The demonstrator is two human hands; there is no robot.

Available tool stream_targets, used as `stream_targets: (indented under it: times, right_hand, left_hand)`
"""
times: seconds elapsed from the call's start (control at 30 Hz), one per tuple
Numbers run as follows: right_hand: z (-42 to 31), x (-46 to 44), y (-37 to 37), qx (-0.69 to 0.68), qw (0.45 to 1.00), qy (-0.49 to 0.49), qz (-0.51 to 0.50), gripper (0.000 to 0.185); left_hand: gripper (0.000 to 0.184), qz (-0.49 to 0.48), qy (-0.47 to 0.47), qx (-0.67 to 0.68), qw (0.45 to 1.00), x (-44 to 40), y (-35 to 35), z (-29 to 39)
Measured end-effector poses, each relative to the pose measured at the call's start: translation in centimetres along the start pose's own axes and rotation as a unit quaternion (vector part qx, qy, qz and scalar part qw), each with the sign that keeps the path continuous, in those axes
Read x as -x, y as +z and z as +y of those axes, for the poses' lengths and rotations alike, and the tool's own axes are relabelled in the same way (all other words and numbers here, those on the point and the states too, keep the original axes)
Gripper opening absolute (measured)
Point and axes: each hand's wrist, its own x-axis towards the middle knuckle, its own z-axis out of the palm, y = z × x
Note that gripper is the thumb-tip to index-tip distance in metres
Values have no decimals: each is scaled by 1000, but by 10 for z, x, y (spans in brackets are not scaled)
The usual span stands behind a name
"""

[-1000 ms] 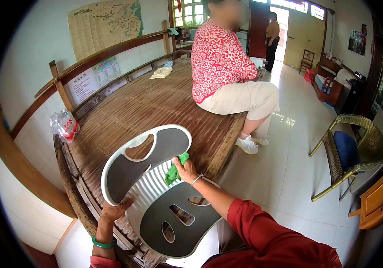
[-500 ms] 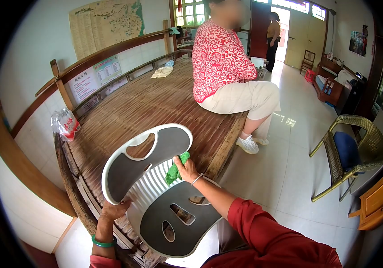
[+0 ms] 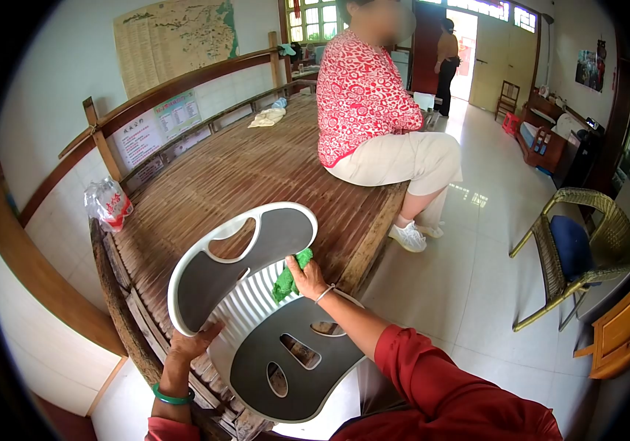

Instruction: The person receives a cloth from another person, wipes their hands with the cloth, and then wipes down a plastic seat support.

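Observation:
A white plastic piece with dark grey panels (image 3: 274, 220), cut-out holes and a ribbed white middle, looks like a small stool or seat. It rests tilted at the near end of the bamboo bed. My left hand (image 3: 193, 342) grips its lower left edge, fingers reaching onto the ribbed part and the thumb side partly hidden. In my right hand (image 3: 307, 281) is a bunched green cloth (image 3: 283, 285), pressed against the right side of the ribs.
The slatted bamboo bed (image 3: 182, 198) carries a plastic-wrapped pack of bottles (image 3: 109, 204) and a pale cloth (image 3: 267, 117). A person in a red patterned top (image 3: 362, 95) sits on its right edge. A woven armchair (image 3: 579, 242) stands at right. Another person stands by the doorway.
My left hand's fingers have shifted slightly up and onto the ribbed part. My right hand and the green cloth look almost unmoved. The far person has shifted slightly.

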Motion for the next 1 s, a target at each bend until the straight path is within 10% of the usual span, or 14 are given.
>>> stream_targets:
  times: [0.17, 1.0]
  right_hand:
    - [1, 0, 0, 0, 1000, 3, -3, 51]
    - [0, -1, 2, -2, 1000, -21, 14, 50]
  left_hand:
    - [33, 76, 110, -12, 991, -2, 5, -2]
    - [23, 44, 58, 36, 997, -1, 2, -3]
